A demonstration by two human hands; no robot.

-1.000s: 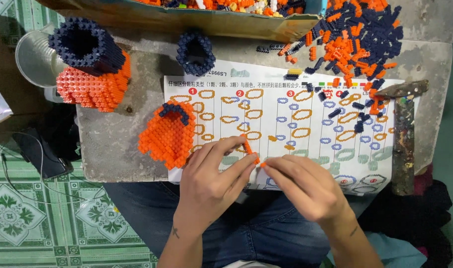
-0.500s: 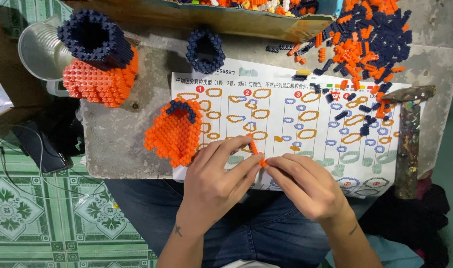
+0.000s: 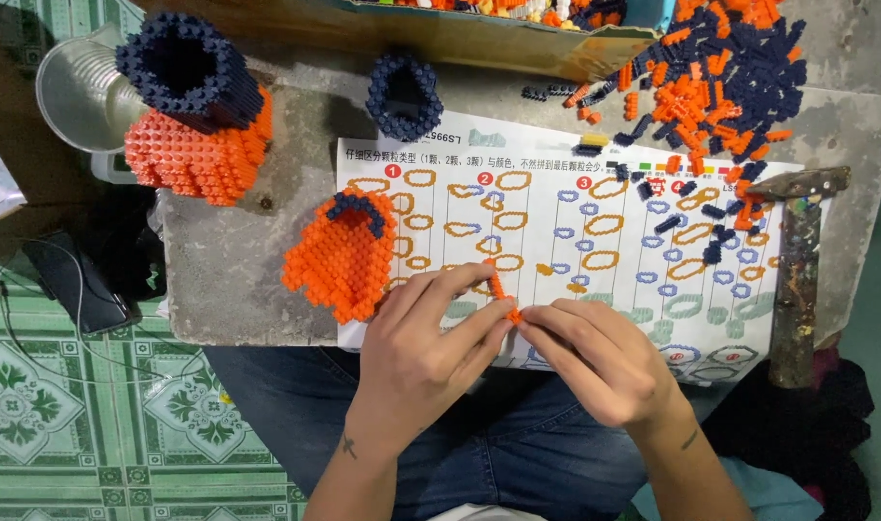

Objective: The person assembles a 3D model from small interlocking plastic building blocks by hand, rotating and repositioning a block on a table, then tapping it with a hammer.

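while view shifts slightly, both hands (image 3: 518, 352) still pinch orange bead strip (image 3: 499, 289) (over instruction sheet (image 3: 576, 232)).

Both hands meet over the printed instruction sheet (image 3: 595, 222), the left hand (image 3: 431, 347) and right hand (image 3: 605, 357) pinching a short orange bead strip (image 3: 501, 292). An orange woven bead piece (image 3: 344, 256) lies just beside the left hand.

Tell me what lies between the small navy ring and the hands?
In the head view, only the printed instruction sheet lies between navy ring and the hands, left, right.
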